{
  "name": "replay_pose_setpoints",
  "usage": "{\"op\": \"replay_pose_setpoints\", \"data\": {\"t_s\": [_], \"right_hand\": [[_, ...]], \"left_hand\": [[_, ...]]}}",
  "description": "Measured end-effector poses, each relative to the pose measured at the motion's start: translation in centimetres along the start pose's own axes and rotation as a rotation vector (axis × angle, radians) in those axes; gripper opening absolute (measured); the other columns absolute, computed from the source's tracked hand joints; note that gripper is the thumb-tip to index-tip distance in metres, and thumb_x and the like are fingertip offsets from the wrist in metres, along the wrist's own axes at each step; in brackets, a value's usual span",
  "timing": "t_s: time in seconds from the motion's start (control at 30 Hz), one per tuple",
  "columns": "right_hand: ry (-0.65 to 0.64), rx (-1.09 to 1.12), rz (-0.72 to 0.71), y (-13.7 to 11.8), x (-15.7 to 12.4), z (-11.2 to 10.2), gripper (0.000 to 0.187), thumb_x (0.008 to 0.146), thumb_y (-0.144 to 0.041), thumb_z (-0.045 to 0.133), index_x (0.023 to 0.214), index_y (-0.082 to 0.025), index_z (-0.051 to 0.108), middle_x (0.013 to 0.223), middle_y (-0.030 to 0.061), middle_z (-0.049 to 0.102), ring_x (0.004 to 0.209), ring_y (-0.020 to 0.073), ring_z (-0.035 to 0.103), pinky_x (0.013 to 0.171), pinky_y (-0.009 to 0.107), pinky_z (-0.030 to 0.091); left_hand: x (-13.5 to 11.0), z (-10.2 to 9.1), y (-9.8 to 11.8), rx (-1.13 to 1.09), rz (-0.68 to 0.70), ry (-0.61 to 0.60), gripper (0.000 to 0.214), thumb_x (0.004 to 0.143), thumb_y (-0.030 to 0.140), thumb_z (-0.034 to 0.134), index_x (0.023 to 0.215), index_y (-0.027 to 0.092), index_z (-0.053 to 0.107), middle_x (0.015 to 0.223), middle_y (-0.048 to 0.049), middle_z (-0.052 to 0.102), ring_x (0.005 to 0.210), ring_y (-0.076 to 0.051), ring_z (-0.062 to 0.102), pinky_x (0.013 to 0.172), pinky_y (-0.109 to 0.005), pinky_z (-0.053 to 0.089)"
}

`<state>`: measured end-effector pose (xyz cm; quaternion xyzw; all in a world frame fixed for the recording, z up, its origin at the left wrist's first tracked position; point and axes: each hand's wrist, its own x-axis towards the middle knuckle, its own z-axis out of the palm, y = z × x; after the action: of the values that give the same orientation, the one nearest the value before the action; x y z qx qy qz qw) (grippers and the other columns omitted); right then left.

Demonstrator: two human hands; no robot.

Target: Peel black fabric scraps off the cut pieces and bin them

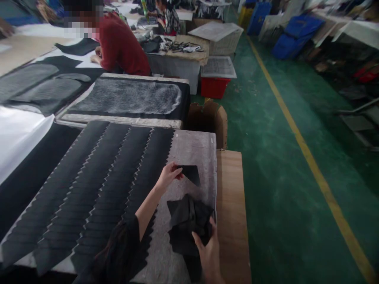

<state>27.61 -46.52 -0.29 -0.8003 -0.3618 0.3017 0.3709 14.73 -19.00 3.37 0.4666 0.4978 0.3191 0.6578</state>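
My left hand [169,174] pinches a single black triangular fabric piece [191,174] and holds it flat on the grey felt board [192,152], just right of the rows. My right hand [209,250] grips a loose stack of black fabric pieces [186,227] near the board's right edge. Several long overlapping rows of black fabric pieces [97,189] with zigzag edges cover the left part of the board.
A wooden table edge [231,205] runs along the right of the board. An open cardboard box [209,118] stands behind it. A person in a red top [122,43] bends over another table at the back. Green floor with a yellow line [308,157] lies to the right.
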Motion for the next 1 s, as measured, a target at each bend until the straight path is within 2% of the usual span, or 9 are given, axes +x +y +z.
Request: {"op": "replay_pose_setpoints", "data": {"t_s": [0.13, 0.27, 0.4, 0.47, 0.6, 0.73, 0.83, 0.93, 1.0], "right_hand": [[0.049, -0.133, -0.185, 1.1, 0.1, 0.3, 0.071, 0.082, -0.047, 0.066, 0.142, -0.018, 0.04, 0.135, 0.0174, 0.055, 0.123, 0.0318, 0.053, 0.099, 0.048, 0.047], [-0.024, -0.203, -0.32, 1.3, 2.0, -0.9, 0.075, 0.083, -0.047, 0.067, 0.145, -0.021, 0.034, 0.14, 0.0165, 0.048, 0.129, 0.0321, 0.047, 0.101, 0.049, 0.045], [-0.098, -0.13, -0.355, 1.3, 3.0, -2.3, 0.077, 0.086, -0.046, 0.063, 0.149, -0.021, 0.028, 0.144, 0.0166, 0.044, 0.131, 0.0323, 0.046, 0.1, 0.049, 0.047], [-0.11, -0.088, -0.328, 1.2, 3.2, -2.9, 0.07, 0.09, -0.045, 0.056, 0.149, -0.02, 0.028, 0.146, 0.0163, 0.043, 0.133, 0.0321, 0.044, 0.102, 0.05, 0.045], [-0.034, -0.084, -0.28, 0.5, 4.3, -3.6, 0.054, 0.095, -0.04, 0.046, 0.145, -0.019, 0.036, 0.144, 0.0154, 0.046, 0.134, 0.03, 0.043, 0.105, 0.051, 0.042], [-0.051, -0.096, -0.259, -0.7, 7.5, -4.0, 0.039, 0.097, -0.036, 0.044, 0.131, -0.019, 0.053, 0.132, 0.0131, 0.058, 0.124, 0.0257, 0.054, 0.103, 0.047, 0.046], [-0.061, -0.053, -0.277, -1.9, 10.8, -4.0, 0.033, 0.095, -0.035, 0.048, 0.122, -0.019, 0.058, 0.12, 0.0122, 0.064, 0.111, 0.0234, 0.062, 0.096, 0.043, 0.052], [-0.07, -0.007, -0.397, -3.6, 14.2, -3.4, 0.032, 0.094, -0.031, 0.052, 0.124, -0.021, 0.058, 0.121, 0.0114, 0.063, 0.112, 0.0222, 0.062, 0.094, 0.041, 0.054], [-0.141, -0.029, -0.528, -5.0, 16.1, -2.7, 0.037, 0.093, -0.027, 0.055, 0.13, -0.023, 0.055, 0.13, 0.0107, 0.058, 0.12, 0.0225, 0.057, 0.099, 0.041, 0.051]], "left_hand": [[-1.5, 0.5, -0.3, -0.119, -0.06, 0.078, 0.042, 0.072, 0.039, 0.076, 0.099, 0.015, 0.054, 0.065, 0.0004, 0.066, 0.056, -0.012, 0.065, 0.055, -0.021, 0.05], [-2.7, 1.1, -0.4, -0.189, -0.09, 0.132, 0.063, 0.073, 0.037, 0.076, 0.126, 0.017, 0.05, 0.07, 0.0017, 0.066, 0.06, -0.013, 0.067, 0.057, -0.021, 0.052], [-3.4, 1.0, -0.9, -0.218, -0.124, 0.145, 0.056, 0.072, 0.036, 0.077, 0.119, 0.011, 0.058, 0.069, -0.0025, 0.069, 0.061, -0.014, 0.068, 0.059, -0.022, 0.053], [-3.4, 0.7, -1.2, -0.23, -0.138, 0.136, 0.051, 0.072, 0.036, 0.077, 0.113, 0.009, 0.062, 0.069, -0.0048, 0.07, 0.061, -0.014, 0.068, 0.059, -0.022, 0.053], [-3.0, -0.1, -1.6, -0.248, -0.15, 0.098, 0.048, 0.072, 0.035, 0.078, 0.11, 0.01, 0.064, 0.071, -0.0055, 0.072, 0.061, -0.014, 0.068, 0.059, -0.023, 0.054], [-2.5, -0.8, -1.7, -0.253, -0.162, 0.049, 0.045, 0.073, 0.035, 0.078, 0.109, 0.011, 0.065, 0.071, -0.0042, 0.072, 0.061, -0.014, 0.068, 0.06, -0.023, 0.053], [-2.4, -1.1, -1.8, -0.248, -0.177, 0.012, 0.043, 0.075, 0.035, 0.076, 0.109, 0.011, 0.065, 0.07, -0.0042, 0.072, 0.062, -0.014, 0.068, 0.06, -0.022, 0.053], [-2.1, -0.9, -1.7, -0.24, -0.194, -0.016, 0.043, 0.076, 0.035, 0.075, 0.109, 0.012, 0.064, 0.069, -0.0039, 0.072, 0.062, -0.014, 0.068, 0.061, -0.022, 0.052], [-1.9, -0.6, -1.6, -0.234, -0.207, -0.03, 0.043, 0.076, 0.036, 0.075, 0.109, 0.011, 0.064, 0.068, -0.0038, 0.071, 0.061, -0.013, 0.067, 0.061, -0.022, 0.052]]}}
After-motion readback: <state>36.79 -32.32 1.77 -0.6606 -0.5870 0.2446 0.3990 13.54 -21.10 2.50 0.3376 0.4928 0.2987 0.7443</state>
